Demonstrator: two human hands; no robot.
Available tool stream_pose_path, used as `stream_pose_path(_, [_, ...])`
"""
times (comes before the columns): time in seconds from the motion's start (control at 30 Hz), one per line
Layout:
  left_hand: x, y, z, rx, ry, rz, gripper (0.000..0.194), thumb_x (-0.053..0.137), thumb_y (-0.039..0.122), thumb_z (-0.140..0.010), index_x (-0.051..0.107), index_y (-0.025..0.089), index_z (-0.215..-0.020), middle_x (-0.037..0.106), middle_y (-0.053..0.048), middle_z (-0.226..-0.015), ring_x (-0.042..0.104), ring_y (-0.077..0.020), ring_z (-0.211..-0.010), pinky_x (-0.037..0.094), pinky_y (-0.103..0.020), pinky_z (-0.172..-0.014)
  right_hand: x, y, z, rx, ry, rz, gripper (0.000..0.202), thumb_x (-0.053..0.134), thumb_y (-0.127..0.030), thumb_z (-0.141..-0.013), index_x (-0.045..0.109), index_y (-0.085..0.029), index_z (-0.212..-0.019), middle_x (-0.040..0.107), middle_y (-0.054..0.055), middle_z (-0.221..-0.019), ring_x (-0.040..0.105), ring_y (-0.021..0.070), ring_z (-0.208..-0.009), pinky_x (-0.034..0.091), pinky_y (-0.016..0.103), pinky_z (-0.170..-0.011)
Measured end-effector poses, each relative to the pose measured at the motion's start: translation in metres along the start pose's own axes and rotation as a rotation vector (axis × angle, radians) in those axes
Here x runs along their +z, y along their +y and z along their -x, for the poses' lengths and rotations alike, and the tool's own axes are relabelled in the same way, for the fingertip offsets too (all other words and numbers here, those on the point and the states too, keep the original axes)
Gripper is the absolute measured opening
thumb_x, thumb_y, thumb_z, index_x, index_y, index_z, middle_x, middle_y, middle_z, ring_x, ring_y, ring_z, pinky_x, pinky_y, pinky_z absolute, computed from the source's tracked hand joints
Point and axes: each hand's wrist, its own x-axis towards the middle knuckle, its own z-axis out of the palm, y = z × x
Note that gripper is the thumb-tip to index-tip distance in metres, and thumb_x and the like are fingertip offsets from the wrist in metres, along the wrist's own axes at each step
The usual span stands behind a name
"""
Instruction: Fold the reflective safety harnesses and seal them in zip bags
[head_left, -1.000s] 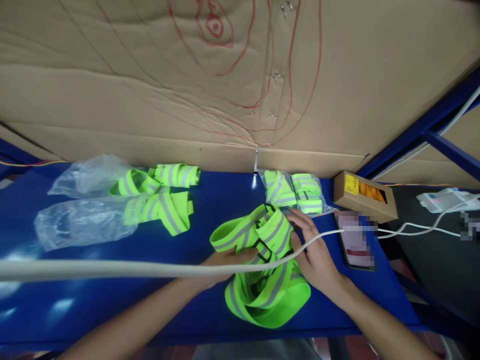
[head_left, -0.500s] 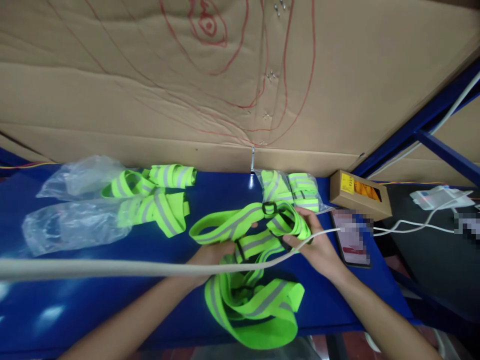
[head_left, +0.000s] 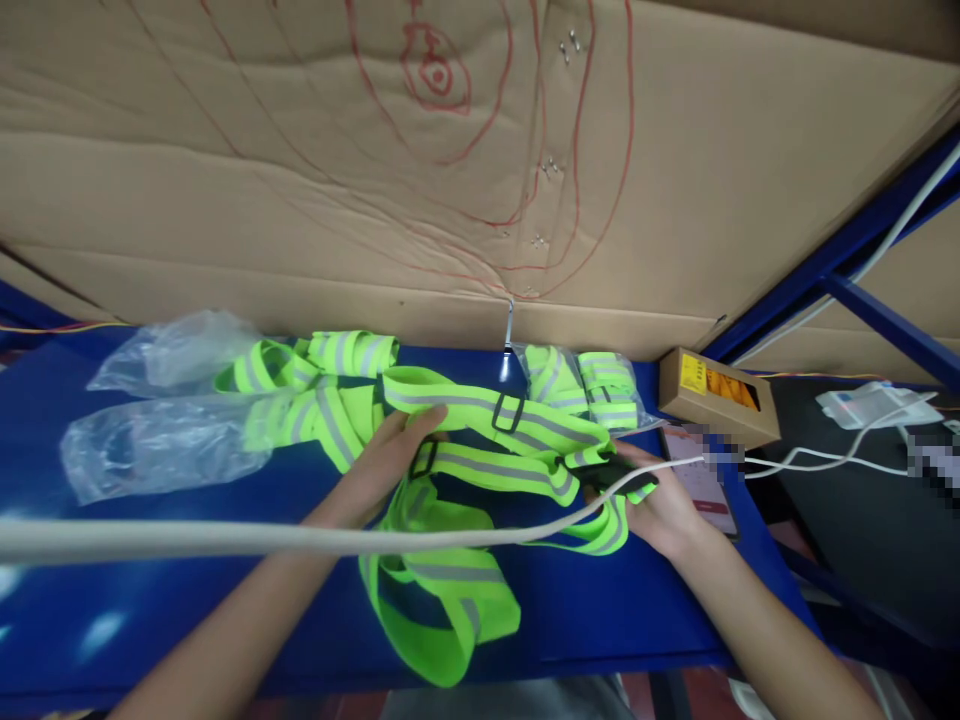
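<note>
A neon-green strap harness (head_left: 487, 462) with grey reflective stripes and black buckles stretches between my two hands above the blue table (head_left: 300, 600). My left hand (head_left: 405, 445) is closed on its left part, beside a black slider. At the right, my right hand (head_left: 652, 495) grips the harness near a black piece, its fingers partly hidden behind the straps. A loose loop of the harness hangs below my left hand, toward the table's front edge. A white cable (head_left: 330, 540) crosses in front of the straps and my hands.
More green straps (head_left: 352, 352) and clear plastic bags (head_left: 165, 450) lie at the left. Bagged straps (head_left: 607, 385) sit at the back, near a small cardboard box (head_left: 720, 400) and a phone (head_left: 705, 480). A cardboard wall (head_left: 300, 200) rises behind the table.
My hands have moved apart, my left hand leftward and my right hand slightly rightward, drawing the straps out longer. The hanging loop has swung left. The view has shifted slightly.
</note>
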Motion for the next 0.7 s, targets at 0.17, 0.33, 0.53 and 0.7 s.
stream_pose_path(0.17, [0.004, -0.016, 0.002, 0.743, 0.366, -0.375, 0.063, 0.075, 0.035, -0.083, 0.047, 0.024, -0.139, 0.052, -0.012, -0.136, 0.058, -0.0272, -0.119, 0.054, -0.04, -0.094, 0.0, 0.009, 0.0, 0.003, 0.036, 0.073, 0.037, 0.069, -0.046, -0.087, 0.071, -0.02, -0.113, 0.078, 0.006, -0.092, 0.074, 0.0245, -0.072, 0.059, 0.037, -0.068])
stream_pose_path(0.33, [0.028, -0.013, 0.051, 1.261, -0.155, -0.834, 0.044, 0.067, 0.022, -0.09, 0.056, 0.024, -0.133, 0.054, -0.013, -0.136, 0.053, -0.0285, -0.129, 0.048, -0.043, -0.107, 0.008, 0.022, 0.005, -0.005, -0.102, 0.18, 0.044, 0.064, -0.053, -0.092, 0.068, -0.022, -0.123, 0.077, 0.006, -0.105, 0.075, 0.0254, -0.091, 0.059, 0.038, -0.082])
stream_pose_path(0.53, [0.038, -0.011, 0.06, 1.083, -0.557, -0.87, 0.037, 0.061, 0.03, -0.096, 0.058, 0.029, -0.133, 0.065, -0.008, -0.122, 0.066, -0.023, -0.107, 0.055, -0.037, -0.093, 0.02, 0.034, 0.011, 0.235, -0.214, 0.234, 0.067, 0.04, -0.074, -0.096, 0.068, -0.018, -0.117, 0.076, 0.008, -0.092, 0.074, 0.0226, -0.075, 0.057, 0.038, -0.079])
stream_pose_path(0.7, [0.029, -0.019, 0.048, 0.903, -0.421, -0.86, 0.034, 0.058, 0.031, -0.096, 0.058, 0.021, -0.129, 0.071, -0.008, -0.111, 0.071, -0.0214, -0.092, 0.059, -0.032, -0.078, 0.017, 0.03, 0.012, -0.124, -0.204, 0.638, 0.054, 0.054, -0.071, -0.092, 0.066, -0.021, -0.107, 0.068, 0.003, -0.089, 0.065, 0.0182, -0.075, 0.05, 0.03, -0.07])
